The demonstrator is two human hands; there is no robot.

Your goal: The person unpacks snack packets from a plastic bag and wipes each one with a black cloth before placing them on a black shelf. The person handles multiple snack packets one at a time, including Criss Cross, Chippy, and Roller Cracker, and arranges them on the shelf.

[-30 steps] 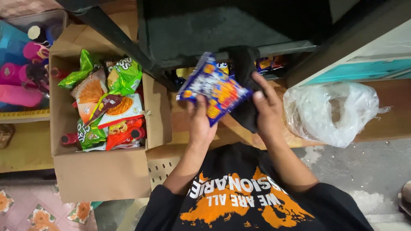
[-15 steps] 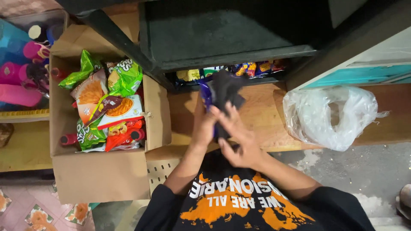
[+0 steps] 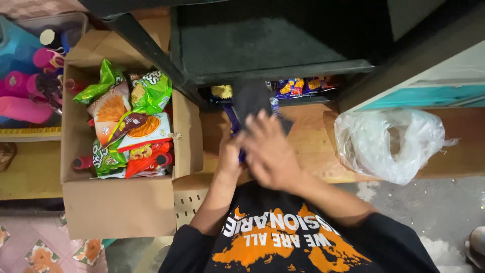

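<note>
Both hands work over the wooden bench (image 3: pixel 313 151), just in front of the dark shelf unit (image 3: pixel 273 45). The left hand (image 3: pixel 230 156) grasps a purple snack packet (image 3: pixel 234 121) from below; only a narrow strip of the packet shows along the left edge of the hands, so its full outline cannot be read. Its long axis appears to run from the person's chest away toward the shelf unit, the far end pointing at the shelf opening, though motion blur makes this uncertain. The right hand (image 3: pixel 270 151) lies over the packet with fingers spread, pressing a dark cloth (image 3: pixel 255 101) against it; the cloth sticks out beyond the fingertips toward the shelf. Whether the right hand clenches the cloth or merely presses it flat cannot be told, since the palm side is hidden. The lower shelf holds a row of bright snack packets (image 3: pixel 298 86), mostly shadowed and cut off by the shelf edge. To the person's left stands an open cardboard box (image 3: pixel 121 202) filled with green, orange and red snack bags (image 3: pixel 131 126), touching the bench's end. To the right a crumpled clear plastic bag (image 3: pixel 389 144) rests on the bench, well apart from the hands. Pink and blue bottles (image 3: pixel 30 86) lie at the far left, partly out of frame.
</note>
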